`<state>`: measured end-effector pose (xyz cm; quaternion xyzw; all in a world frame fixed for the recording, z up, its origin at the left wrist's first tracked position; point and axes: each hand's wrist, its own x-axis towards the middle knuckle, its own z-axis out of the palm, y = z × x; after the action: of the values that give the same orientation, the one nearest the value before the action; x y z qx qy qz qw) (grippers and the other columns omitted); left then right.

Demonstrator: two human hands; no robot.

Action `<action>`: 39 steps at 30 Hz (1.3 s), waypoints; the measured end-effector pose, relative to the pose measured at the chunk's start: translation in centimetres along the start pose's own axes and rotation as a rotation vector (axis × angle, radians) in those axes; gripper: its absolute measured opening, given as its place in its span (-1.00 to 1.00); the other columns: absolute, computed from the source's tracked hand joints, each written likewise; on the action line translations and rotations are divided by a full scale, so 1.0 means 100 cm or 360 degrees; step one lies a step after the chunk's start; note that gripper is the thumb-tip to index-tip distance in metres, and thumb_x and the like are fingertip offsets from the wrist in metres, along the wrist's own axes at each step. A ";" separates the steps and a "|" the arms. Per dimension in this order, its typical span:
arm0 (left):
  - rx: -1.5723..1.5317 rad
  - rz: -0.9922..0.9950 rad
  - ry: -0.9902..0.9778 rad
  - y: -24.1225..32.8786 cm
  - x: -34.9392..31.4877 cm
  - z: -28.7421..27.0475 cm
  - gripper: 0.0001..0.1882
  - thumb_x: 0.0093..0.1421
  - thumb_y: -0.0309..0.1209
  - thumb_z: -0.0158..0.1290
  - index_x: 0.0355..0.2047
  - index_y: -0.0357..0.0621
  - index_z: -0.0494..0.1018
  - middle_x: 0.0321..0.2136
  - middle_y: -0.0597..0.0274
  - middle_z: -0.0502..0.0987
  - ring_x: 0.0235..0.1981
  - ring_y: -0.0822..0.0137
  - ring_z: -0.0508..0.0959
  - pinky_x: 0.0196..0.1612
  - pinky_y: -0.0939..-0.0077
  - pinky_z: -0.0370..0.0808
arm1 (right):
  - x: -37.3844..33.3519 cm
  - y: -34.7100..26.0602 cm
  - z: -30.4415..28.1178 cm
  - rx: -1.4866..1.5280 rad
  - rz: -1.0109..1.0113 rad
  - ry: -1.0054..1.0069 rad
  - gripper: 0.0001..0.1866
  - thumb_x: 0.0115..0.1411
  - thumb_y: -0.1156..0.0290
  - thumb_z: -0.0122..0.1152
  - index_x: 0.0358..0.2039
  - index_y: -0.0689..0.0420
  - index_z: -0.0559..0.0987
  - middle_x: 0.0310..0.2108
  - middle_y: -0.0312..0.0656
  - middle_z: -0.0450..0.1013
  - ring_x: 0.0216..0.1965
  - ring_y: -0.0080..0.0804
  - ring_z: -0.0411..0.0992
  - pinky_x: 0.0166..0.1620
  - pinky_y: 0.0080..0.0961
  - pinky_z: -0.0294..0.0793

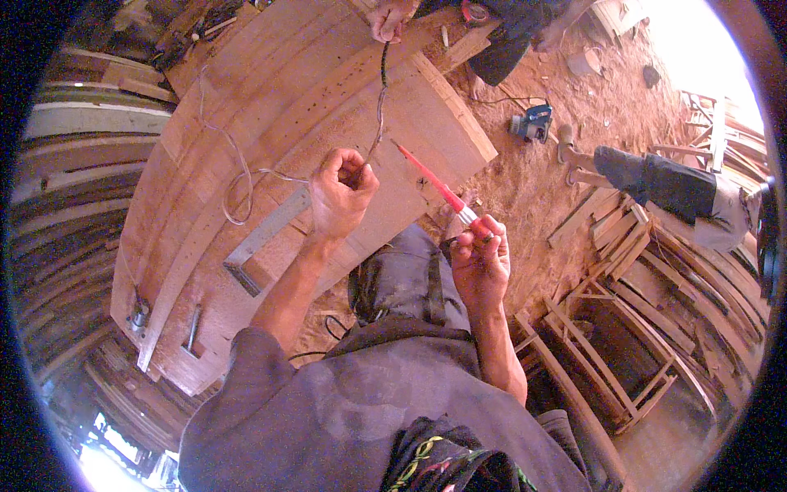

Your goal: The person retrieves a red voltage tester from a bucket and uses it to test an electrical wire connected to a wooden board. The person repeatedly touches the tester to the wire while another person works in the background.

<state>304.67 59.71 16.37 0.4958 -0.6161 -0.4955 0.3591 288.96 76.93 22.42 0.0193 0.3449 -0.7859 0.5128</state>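
Note:
Over the wooden work surface, my left hand (343, 193) is closed in a pinch on a thin twisted electric cable (380, 115). The cable runs up to a co-worker's hand (389, 23) at the far edge, where it looks black. On the other side of my left hand, a pale length of wire (239, 184) loops across the boards. My right hand (482, 258) grips the handle of a red screwdriver (443, 190) with an insulated red shaft. Its tip points up and left, close to the cable but apart from it. My fingers hide the cable's end.
A metal carpenter's square (246, 276) lies beside my left forearm. A small metal tool (192, 328) rests near the surface's left end. A blue power tool (533, 123) sits on the sawdust-covered floor. Lumber stacks (90, 164) line the left; wooden frames (607, 353) stand right.

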 end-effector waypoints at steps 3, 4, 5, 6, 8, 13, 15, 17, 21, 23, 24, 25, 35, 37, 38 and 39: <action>0.0097 0.0055 0.0003 0.003 0.001 -0.001 -0.87 0.08 -0.49 0.19 -0.42 -0.20 0.43 -0.61 0.30 0.48 -0.59 0.52 0.47 -0.53 0.57 0.44 | 0.000 0.001 -0.001 -0.0091 -0.0028 -0.0091 -0.69 0.28 0.35 0.17 -0.01 0.17 0.50 -0.16 -0.18 0.50 -0.26 -0.34 0.46 -0.25 -0.45 0.50; 0.0086 0.0051 0.0005 0.003 0.001 -0.001 -0.87 0.08 -0.49 0.18 -0.42 -0.21 0.43 -0.61 0.30 0.48 -0.58 0.52 0.47 -0.53 0.57 0.44 | 0.000 0.001 -0.001 -0.0127 -0.0043 -0.0132 -0.69 0.27 0.35 0.17 -0.01 0.17 0.51 -0.17 -0.17 0.49 -0.25 -0.33 0.46 -0.25 -0.44 0.50; 0.0078 0.0045 0.0009 0.003 0.000 -0.001 -0.87 0.09 -0.49 0.18 -0.42 -0.21 0.44 -0.61 0.30 0.48 -0.58 0.52 0.47 -0.53 0.57 0.44 | 0.000 0.001 0.000 -0.0141 -0.0045 -0.0146 -0.70 0.27 0.36 0.17 -0.01 0.17 0.51 -0.18 -0.17 0.49 -0.25 -0.33 0.46 -0.25 -0.44 0.50; 0.0069 0.0039 0.0013 0.003 0.000 -0.001 -0.87 0.09 -0.49 0.18 -0.42 -0.21 0.44 -0.61 0.30 0.48 -0.58 0.52 0.47 -0.53 0.57 0.44 | 0.000 0.001 0.001 -0.0156 -0.0046 -0.0161 -0.70 0.27 0.36 0.17 -0.01 0.17 0.51 -0.18 -0.17 0.49 -0.26 -0.32 0.46 -0.26 -0.43 0.50; 0.0060 0.0039 0.0016 0.001 0.000 0.000 -0.87 0.09 -0.49 0.18 -0.41 -0.21 0.44 -0.61 0.30 0.48 -0.58 0.52 0.47 -0.53 0.58 0.44 | 0.000 0.001 0.002 -0.0204 -0.0047 -0.0176 -0.70 0.27 0.36 0.18 -0.02 0.18 0.51 -0.19 -0.16 0.49 -0.27 -0.31 0.47 -0.26 -0.43 0.50; -0.0036 0.0018 0.0011 -0.006 -0.001 0.001 -0.87 0.09 -0.49 0.18 -0.41 -0.21 0.44 -0.61 0.30 0.49 -0.59 0.51 0.48 -0.53 0.57 0.45 | -0.001 0.003 0.004 -0.0330 -0.0052 -0.0152 -0.70 0.26 0.33 0.20 -0.05 0.20 0.51 -0.20 -0.14 0.49 -0.31 -0.30 0.49 -0.27 -0.41 0.51; -0.0017 0.0008 0.0002 -0.003 -0.001 0.000 -0.87 0.09 -0.50 0.18 -0.40 -0.21 0.44 -0.61 0.30 0.49 -0.59 0.50 0.48 -0.53 0.57 0.45 | 0.000 0.003 0.006 -0.0392 -0.0060 -0.0169 -0.70 0.26 0.32 0.21 -0.06 0.20 0.51 -0.21 -0.13 0.50 -0.32 -0.31 0.49 -0.28 -0.40 0.51; 0.0027 0.0074 0.0027 -0.003 0.000 0.001 -0.87 0.08 -0.50 0.18 -0.40 -0.21 0.44 -0.61 0.29 0.49 -0.59 0.49 0.48 -0.52 0.55 0.45 | 0.000 0.003 0.007 -0.0430 -0.0061 -0.0173 -0.69 0.25 0.31 0.22 -0.07 0.20 0.51 -0.23 -0.12 0.50 -0.32 -0.32 0.50 -0.28 -0.39 0.52; 0.0086 0.0101 0.0045 -0.001 0.000 0.001 -0.87 0.07 -0.51 0.18 -0.41 -0.21 0.44 -0.60 0.27 0.49 -0.59 0.47 0.49 -0.51 0.52 0.45 | 0.000 0.003 0.008 -0.0438 -0.0065 -0.0197 -0.69 0.25 0.29 0.23 -0.09 0.20 0.51 -0.24 -0.11 0.51 -0.31 -0.31 0.52 -0.27 -0.38 0.53; 0.0019 0.0091 0.0047 -0.009 -0.001 0.002 -0.87 0.07 -0.51 0.18 -0.41 -0.21 0.44 -0.59 0.27 0.48 -0.59 0.46 0.49 -0.51 0.51 0.45 | 0.000 0.004 0.008 -0.0443 -0.0073 -0.0218 -0.69 0.24 0.28 0.23 -0.10 0.20 0.51 -0.24 -0.11 0.51 -0.30 -0.30 0.52 -0.27 -0.39 0.53; -0.0015 0.0085 0.0049 -0.012 -0.001 0.003 -0.87 0.07 -0.51 0.18 -0.41 -0.21 0.44 -0.59 0.26 0.48 -0.58 0.46 0.49 -0.51 0.50 0.45 | 0.000 0.004 0.008 -0.0450 -0.0075 -0.0222 -0.69 0.24 0.27 0.23 -0.10 0.20 0.51 -0.24 -0.11 0.51 -0.29 -0.30 0.52 -0.27 -0.39 0.53; 0.0005 0.0104 0.0049 -0.014 -0.002 0.002 -0.87 0.07 -0.51 0.18 -0.41 -0.21 0.43 -0.59 0.26 0.48 -0.58 0.46 0.49 -0.51 0.50 0.45 | 0.000 0.004 0.009 -0.0457 -0.0077 -0.0227 -0.69 0.24 0.27 0.24 -0.11 0.20 0.51 -0.24 -0.10 0.51 -0.29 -0.30 0.53 -0.27 -0.39 0.53; 0.0157 0.0200 0.0054 0.005 0.000 0.001 -0.87 0.07 -0.52 0.17 -0.42 -0.20 0.42 -0.59 0.25 0.48 -0.59 0.42 0.50 -0.51 0.48 0.45 | -0.005 0.003 0.010 -0.0551 -0.0063 -0.0248 -0.73 0.25 0.32 0.22 -0.13 0.21 0.51 -0.20 -0.07 0.53 -0.28 -0.27 0.55 -0.27 -0.36 0.56; 0.0185 0.0204 0.0062 0.006 0.000 0.001 -0.87 0.07 -0.52 0.18 -0.42 -0.20 0.42 -0.59 0.25 0.48 -0.59 0.42 0.50 -0.52 0.48 0.45 | -0.006 0.003 0.010 -0.0556 -0.0066 -0.0242 -0.73 0.25 0.32 0.22 -0.13 0.22 0.51 -0.20 -0.07 0.53 -0.27 -0.26 0.56 -0.27 -0.36 0.56; 0.0214 0.0211 0.0061 0.005 0.000 0.001 -0.87 0.07 -0.52 0.18 -0.42 -0.20 0.42 -0.59 0.24 0.48 -0.59 0.43 0.50 -0.52 0.48 0.45 | -0.007 0.003 0.009 -0.0562 -0.0056 -0.0260 -0.73 0.25 0.32 0.22 -0.13 0.22 0.51 -0.20 -0.07 0.53 -0.28 -0.27 0.56 -0.27 -0.35 0.56; 0.0243 0.0218 0.0060 0.005 0.000 0.001 -0.87 0.07 -0.52 0.18 -0.42 -0.20 0.42 -0.59 0.24 0.48 -0.59 0.43 0.50 -0.52 0.48 0.45 | -0.007 0.003 0.007 -0.0568 -0.0046 -0.0278 -0.73 0.25 0.32 0.22 -0.13 0.22 0.51 -0.20 -0.07 0.53 -0.29 -0.27 0.55 -0.27 -0.35 0.56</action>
<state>304.49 59.78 16.82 0.4879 -0.6776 -0.4119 0.3649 289.72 76.99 23.09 -0.1453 0.4333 -0.7183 0.5246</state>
